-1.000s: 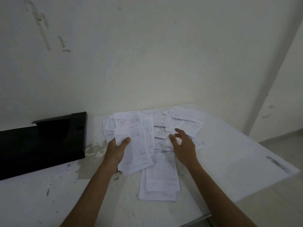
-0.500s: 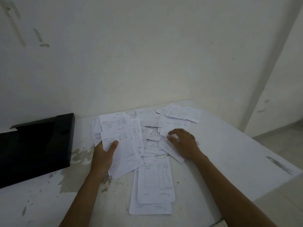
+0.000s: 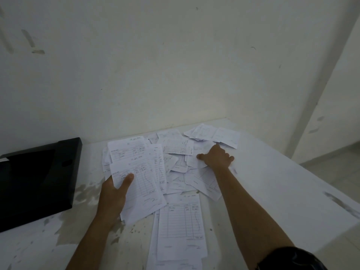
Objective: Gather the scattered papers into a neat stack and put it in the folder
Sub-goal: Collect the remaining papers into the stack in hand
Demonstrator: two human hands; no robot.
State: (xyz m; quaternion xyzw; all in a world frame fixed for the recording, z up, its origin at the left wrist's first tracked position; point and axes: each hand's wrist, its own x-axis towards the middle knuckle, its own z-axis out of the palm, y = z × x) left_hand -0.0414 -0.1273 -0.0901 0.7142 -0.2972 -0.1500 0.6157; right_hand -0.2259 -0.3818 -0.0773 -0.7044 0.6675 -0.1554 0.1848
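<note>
Several white printed sheets lie scattered (image 3: 176, 170) over the middle of a white table (image 3: 272, 188). My left hand (image 3: 114, 193) grips a fanned bundle of papers (image 3: 140, 184), thumb on top, held just above the table. My right hand (image 3: 216, 158) reaches further back and presses on loose sheets near the far pile (image 3: 212, 134), fingers curled on a sheet. Two or three sheets (image 3: 181, 228) lie stacked near the front edge. The black folder (image 3: 37, 178) lies open at the left, left of my left hand.
A stained white wall rises right behind the table. The table's right edge (image 3: 331, 195) drops to a tiled floor. Peeled paint patches (image 3: 85, 191) mark the tabletop between the folder and the papers.
My right hand has moved further back and right over the loose sheets. My left hand keeps its bundle, nearly unmoved. The view has shifted slightly.
</note>
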